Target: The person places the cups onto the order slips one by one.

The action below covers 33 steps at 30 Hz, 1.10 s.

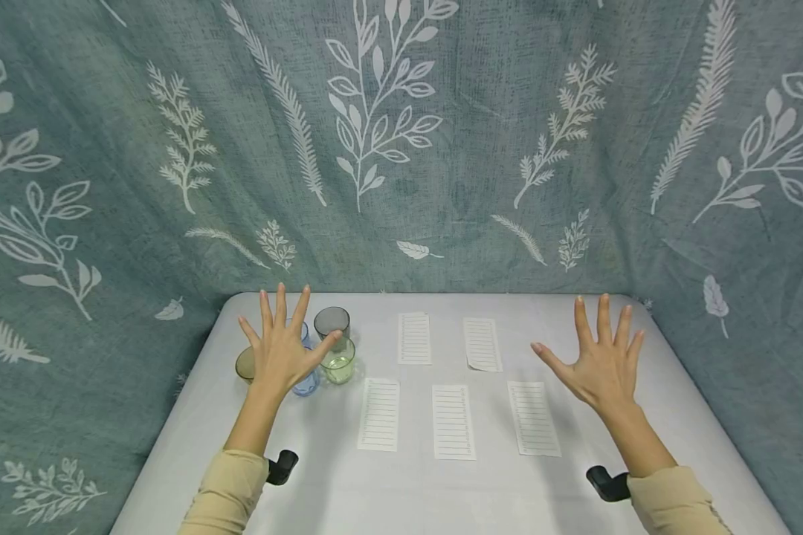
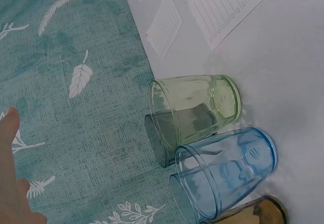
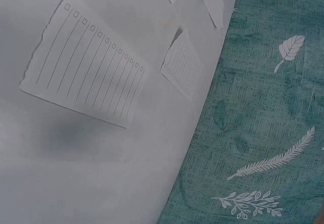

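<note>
Head view: both hands are raised over the white bench, fingers spread wide and thumbs pointing inward. The left hand is nearest a cluster of upright glass tumblers toward the bench's far left corner and partly hides them. A green tumbler stands in front of a grey tumbler; to their left are a blue tumbler, a second blue tumbler behind it, and an amber tumbler nearest the bench's left edge. The right hand is toward the far right corner, nearest a lined paper sheet, the rightmost of three in the nearer row. Two more sheets lie closer to the far edge, the right one with a lifted corner. Beyond that edge hangs a leaf-patterned curtain.
</note>
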Each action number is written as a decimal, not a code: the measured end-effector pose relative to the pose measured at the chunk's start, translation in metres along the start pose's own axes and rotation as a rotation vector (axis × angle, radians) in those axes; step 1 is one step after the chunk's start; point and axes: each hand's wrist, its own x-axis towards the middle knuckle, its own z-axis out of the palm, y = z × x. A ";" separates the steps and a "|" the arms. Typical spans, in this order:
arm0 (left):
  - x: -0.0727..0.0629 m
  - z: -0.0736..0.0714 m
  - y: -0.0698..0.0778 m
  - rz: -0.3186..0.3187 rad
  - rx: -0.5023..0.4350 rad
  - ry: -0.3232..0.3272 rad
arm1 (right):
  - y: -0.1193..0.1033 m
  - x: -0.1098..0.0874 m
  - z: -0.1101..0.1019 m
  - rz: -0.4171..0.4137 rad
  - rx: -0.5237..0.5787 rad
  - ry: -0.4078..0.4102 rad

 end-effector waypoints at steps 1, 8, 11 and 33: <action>0.000 0.000 0.000 0.000 0.000 0.000 | 0.000 0.000 0.000 0.000 0.003 -0.002; -0.003 0.001 -0.003 -0.006 -0.019 0.004 | -0.006 0.002 0.003 -0.001 0.031 -0.011; -0.004 0.001 -0.005 -0.010 -0.024 -0.005 | -0.011 0.003 0.005 -0.015 0.069 -0.017; -0.042 0.025 -0.042 -0.152 -0.081 0.319 | -0.062 0.025 0.076 -0.171 0.408 -0.188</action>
